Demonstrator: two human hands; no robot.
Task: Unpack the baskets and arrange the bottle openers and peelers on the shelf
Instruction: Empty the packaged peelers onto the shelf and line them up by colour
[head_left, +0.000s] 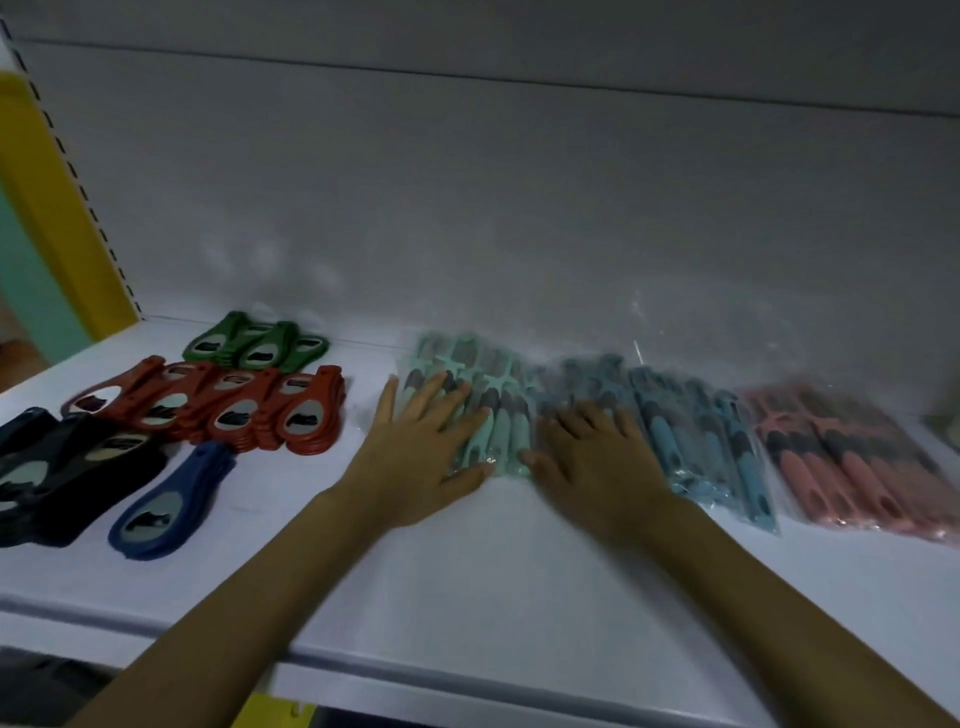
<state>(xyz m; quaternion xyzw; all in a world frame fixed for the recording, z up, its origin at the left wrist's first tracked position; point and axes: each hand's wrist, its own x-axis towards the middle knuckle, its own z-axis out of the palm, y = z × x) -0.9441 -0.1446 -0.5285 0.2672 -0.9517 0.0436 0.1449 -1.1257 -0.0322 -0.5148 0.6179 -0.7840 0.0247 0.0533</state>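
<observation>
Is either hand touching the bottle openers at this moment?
No, the left hand rests flat on the mint peelers and the right hand on the blue peelers; the bottle openers lie apart.

I'm in a shop: my white display shelf (467, 571) carries colour-sorted bottle openers (208, 405) and bagged peelers (696, 436).

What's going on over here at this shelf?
A person is stocking a white shelf. Both hands lie flat on bagged peelers: the left hand on the mint peelers, the right hand where these meet the blue peelers. Further right lie pink peelers. On the shelf's left sit bottle openers in green, red, dark and blue piles. No basket is in view.
</observation>
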